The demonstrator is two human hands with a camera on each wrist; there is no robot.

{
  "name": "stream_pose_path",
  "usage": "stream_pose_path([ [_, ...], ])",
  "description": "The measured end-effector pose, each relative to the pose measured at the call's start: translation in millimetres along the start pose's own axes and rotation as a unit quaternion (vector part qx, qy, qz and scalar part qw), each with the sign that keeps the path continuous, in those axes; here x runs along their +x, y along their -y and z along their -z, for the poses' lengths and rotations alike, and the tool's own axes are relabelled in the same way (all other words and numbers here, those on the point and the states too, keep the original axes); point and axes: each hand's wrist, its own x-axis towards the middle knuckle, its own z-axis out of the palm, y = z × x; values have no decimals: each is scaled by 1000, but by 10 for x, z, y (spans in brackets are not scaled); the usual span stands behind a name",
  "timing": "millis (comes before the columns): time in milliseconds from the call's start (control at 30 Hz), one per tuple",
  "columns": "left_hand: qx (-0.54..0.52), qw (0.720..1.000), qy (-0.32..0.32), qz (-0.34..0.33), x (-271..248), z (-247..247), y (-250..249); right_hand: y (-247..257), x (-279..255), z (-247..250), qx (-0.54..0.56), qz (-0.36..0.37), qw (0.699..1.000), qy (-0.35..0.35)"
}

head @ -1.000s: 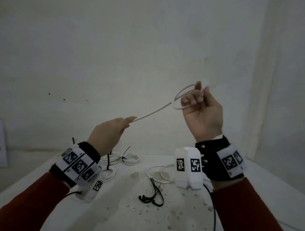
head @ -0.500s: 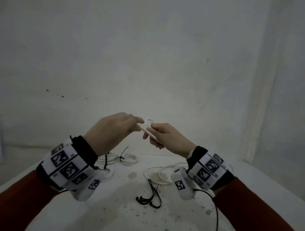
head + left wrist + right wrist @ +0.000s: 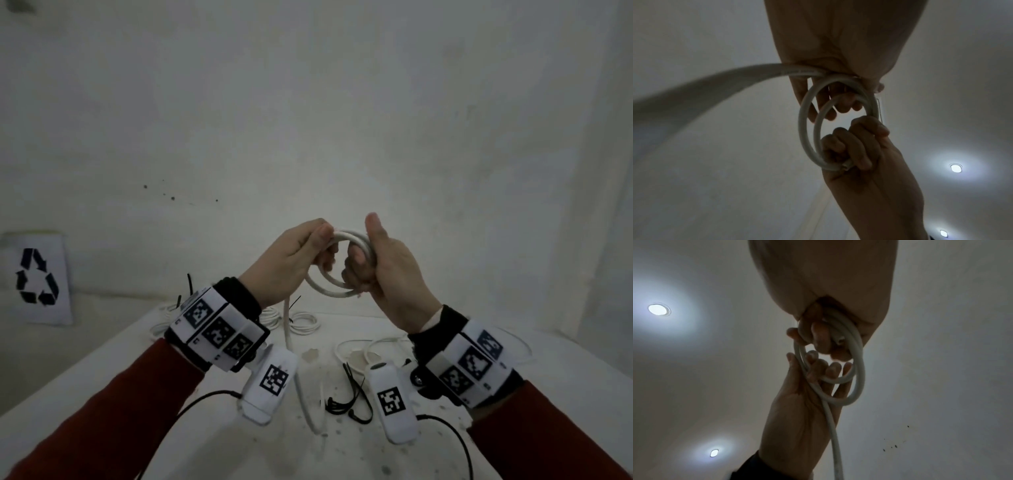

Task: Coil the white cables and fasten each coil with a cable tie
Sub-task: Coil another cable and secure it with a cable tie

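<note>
A white cable (image 3: 329,289) is wound into a small two-loop coil held in the air above the table between both hands. My left hand (image 3: 301,255) pinches the coil's top left, thumb on the cable. My right hand (image 3: 373,263) grips the coil's right side, fingers curled through the loops, thumb up. The cable's loose tail (image 3: 287,329) hangs from the left hand down to the table. The two loops (image 3: 807,126) show in the left wrist view, with the cable's cut end at the right fingers (image 3: 859,146). In the right wrist view the coil (image 3: 855,369) crosses both hands. Black cable ties (image 3: 346,401) lie on the table.
Tied white coils (image 3: 301,322) lie at the table's far left. A loose white cable (image 3: 359,346) lies behind the right wrist. The white table (image 3: 342,455) is speckled. A white sign with a recycling symbol (image 3: 36,275) leans on the left wall.
The hands came together from apart and lowered. The cable that was stretched between them is now wound into two loops that both hands hold.
</note>
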Motion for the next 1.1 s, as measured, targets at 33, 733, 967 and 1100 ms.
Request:
stream_pose_path([
  [33,3,1000,-5,6,-9,0,18,1,-8,6,16,-11,1000,23],
  [733,200,978,-40,-45,-180,-186,256,324,-82,565,316,-41,944,90],
  [967,394,915,-75,-30,-393,-147,469,309,-129,835,426,55,902,-41],
  [1100,516,852,-62,-54,-406,-144,437,237,-94,864,464,100,875,-96],
])
